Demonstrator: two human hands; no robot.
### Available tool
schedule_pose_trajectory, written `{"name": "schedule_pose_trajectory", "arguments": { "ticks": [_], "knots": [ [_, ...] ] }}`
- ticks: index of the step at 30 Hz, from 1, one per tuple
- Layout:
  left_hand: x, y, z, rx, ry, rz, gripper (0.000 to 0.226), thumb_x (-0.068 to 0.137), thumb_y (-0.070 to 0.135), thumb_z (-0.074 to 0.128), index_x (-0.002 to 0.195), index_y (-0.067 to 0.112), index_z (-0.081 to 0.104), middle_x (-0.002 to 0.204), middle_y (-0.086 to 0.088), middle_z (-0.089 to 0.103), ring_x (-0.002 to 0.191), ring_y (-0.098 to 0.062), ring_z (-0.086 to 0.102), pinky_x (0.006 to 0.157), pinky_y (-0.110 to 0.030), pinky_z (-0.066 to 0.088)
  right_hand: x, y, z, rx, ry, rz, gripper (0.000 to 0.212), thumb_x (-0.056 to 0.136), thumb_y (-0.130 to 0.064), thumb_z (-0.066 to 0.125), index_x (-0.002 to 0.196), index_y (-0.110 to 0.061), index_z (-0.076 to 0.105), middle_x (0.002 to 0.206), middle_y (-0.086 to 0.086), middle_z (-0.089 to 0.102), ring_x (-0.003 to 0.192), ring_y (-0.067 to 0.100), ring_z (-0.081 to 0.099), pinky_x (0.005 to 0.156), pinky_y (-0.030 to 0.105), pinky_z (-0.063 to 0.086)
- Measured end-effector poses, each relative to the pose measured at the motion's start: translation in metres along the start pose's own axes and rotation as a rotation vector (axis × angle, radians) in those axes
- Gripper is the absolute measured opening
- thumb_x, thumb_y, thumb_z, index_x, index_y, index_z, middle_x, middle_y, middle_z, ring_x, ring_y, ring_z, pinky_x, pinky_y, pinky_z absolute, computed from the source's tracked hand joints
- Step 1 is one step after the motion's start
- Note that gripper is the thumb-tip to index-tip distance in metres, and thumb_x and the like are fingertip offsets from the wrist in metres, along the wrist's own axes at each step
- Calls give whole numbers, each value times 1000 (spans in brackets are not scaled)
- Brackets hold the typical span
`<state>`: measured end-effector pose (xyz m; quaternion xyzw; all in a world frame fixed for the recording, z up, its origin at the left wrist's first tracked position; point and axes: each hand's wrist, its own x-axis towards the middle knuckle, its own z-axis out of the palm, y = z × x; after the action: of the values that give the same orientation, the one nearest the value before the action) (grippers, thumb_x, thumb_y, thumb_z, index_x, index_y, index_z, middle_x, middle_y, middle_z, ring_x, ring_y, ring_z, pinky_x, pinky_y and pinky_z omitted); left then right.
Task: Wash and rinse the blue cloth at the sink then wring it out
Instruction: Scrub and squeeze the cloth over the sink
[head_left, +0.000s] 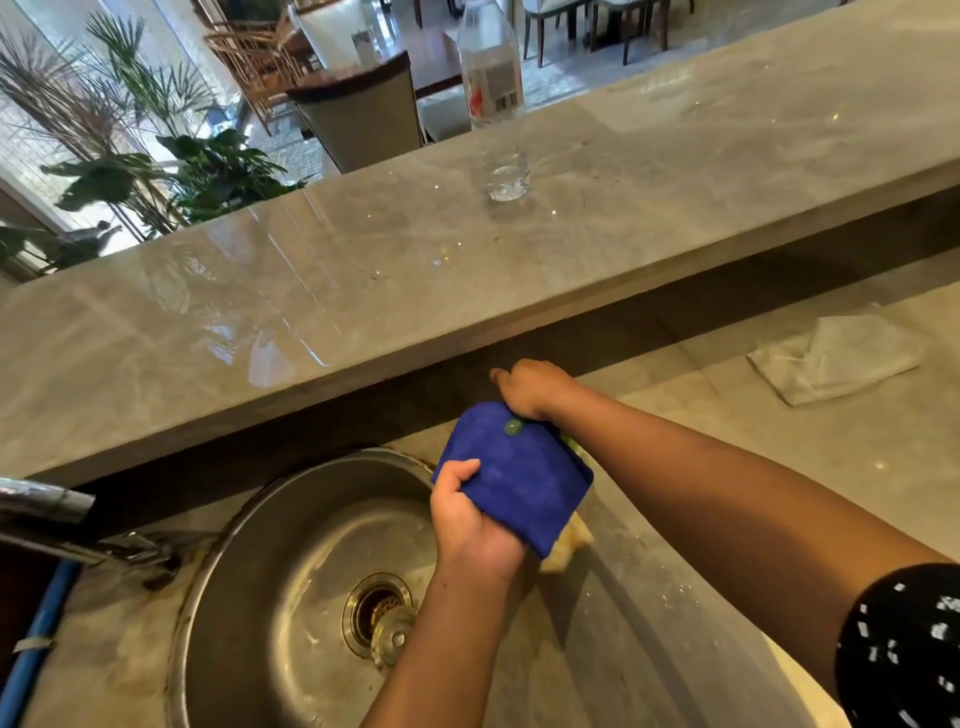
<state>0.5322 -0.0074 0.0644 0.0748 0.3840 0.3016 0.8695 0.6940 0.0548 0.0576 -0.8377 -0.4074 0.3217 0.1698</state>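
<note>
The blue cloth (514, 478) is folded and held over the right rim of the round steel sink (244, 561). My left hand (470, 525) grips its near left corner from below, with the thumb on top. My right hand (530, 389) is curled in a fist over the cloth's far edge. A small glossy green blob (513, 427) sits on the cloth right at that fist. What else the fist holds is hidden.
A yellowish sponge-like thing (569, 543) lies on the counter under the cloth. A tap (47, 504) juts in at the left, the drain (379, 613) is below. A clear bottle (493, 98) stands on the raised ledge (311, 291). A white cloth (836, 358) lies at the right.
</note>
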Motion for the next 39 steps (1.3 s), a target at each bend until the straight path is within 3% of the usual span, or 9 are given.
{"name": "schedule_pose_trajectory", "arguments": {
  "ticks": [6, 11, 15, 20, 24, 26, 28, 33, 39],
  "knots": [
    [-19, 14, -14, -31, -20, 24, 42, 71, 11, 63, 113, 13, 65, 100, -18, 78, 84, -40, 76, 78, -49, 60, -4, -4, -4, -121, -11, -33, 45, 109, -31, 30, 146, -13, 48, 148, 19, 49, 133, 40, 49, 103, 42, 43],
    [-51, 42, -33, -1, -59, 71, 53, 62, 15, 73, 115, 14, 68, 103, -17, 77, 88, -40, 75, 83, -49, 57, -12, -14, -14, -83, -10, 6, 58, 107, -46, 32, 145, -4, 47, 148, 22, 49, 133, 38, 49, 102, 40, 43],
    [-80, 67, -48, 38, -145, 109, 30, 67, 17, 64, 89, 8, 83, 106, -18, 76, 87, -39, 75, 84, -45, 54, -33, -27, -24, -91, 117, -3, 57, 101, -49, 47, 129, -1, 57, 132, 20, 61, 115, 36, 60, 81, 35, 45],
    [-116, 103, -81, 20, -244, 110, 29, 69, 15, 61, 86, 7, 83, 106, -19, 76, 88, -41, 75, 77, -48, 59, -94, -62, -16, 160, 236, -76, 37, 98, -39, 56, 101, -4, 70, 106, 18, 72, 83, 22, 61, 68, 31, 45],
    [-148, 137, -118, 12, -323, 106, 35, 62, 13, 69, 93, 7, 82, 110, -21, 75, 93, -43, 74, 75, -53, 60, -170, -109, 38, 777, -118, 77, 55, 98, -57, 48, 99, -7, 71, 108, 13, 71, 91, 25, 65, 67, 34, 54],
    [-162, 152, -138, 5, -342, 106, 39, 62, 12, 69, 99, 5, 81, 111, -22, 75, 93, -44, 74, 73, -54, 60, -200, -129, 71, 953, -329, 133, 67, 91, -69, 48, 107, -8, 72, 110, 14, 74, 96, 28, 72, 68, 36, 58],
    [-172, 166, -156, 13, -316, 110, 51, 60, 12, 71, 111, 4, 75, 112, -23, 74, 92, -45, 73, 74, -53, 60, -221, -146, 99, 1060, -383, 144, 67, 85, -69, 56, 113, -11, 73, 113, 15, 75, 100, 31, 74, 78, 40, 57],
    [-194, 194, -196, 155, -304, -15, 65, 61, 15, 72, 123, -3, 68, 131, -28, 64, 114, -46, 62, 106, -56, 42, -251, -189, 145, 1097, -245, 85, 49, 77, -51, 73, 110, -16, 77, 107, 11, 78, 99, 28, 75, 88, 42, 55],
    [-208, 219, -234, 220, -308, -87, 51, 70, 35, 77, 111, 5, 77, 125, -23, 69, 106, -42, 71, 86, -50, 57, -277, -209, 192, 1121, -2, -56, 22, 96, -33, 63, 106, -18, 73, 101, 7, 78, 91, 23, 76, 71, 36, 61]
  ]
}}
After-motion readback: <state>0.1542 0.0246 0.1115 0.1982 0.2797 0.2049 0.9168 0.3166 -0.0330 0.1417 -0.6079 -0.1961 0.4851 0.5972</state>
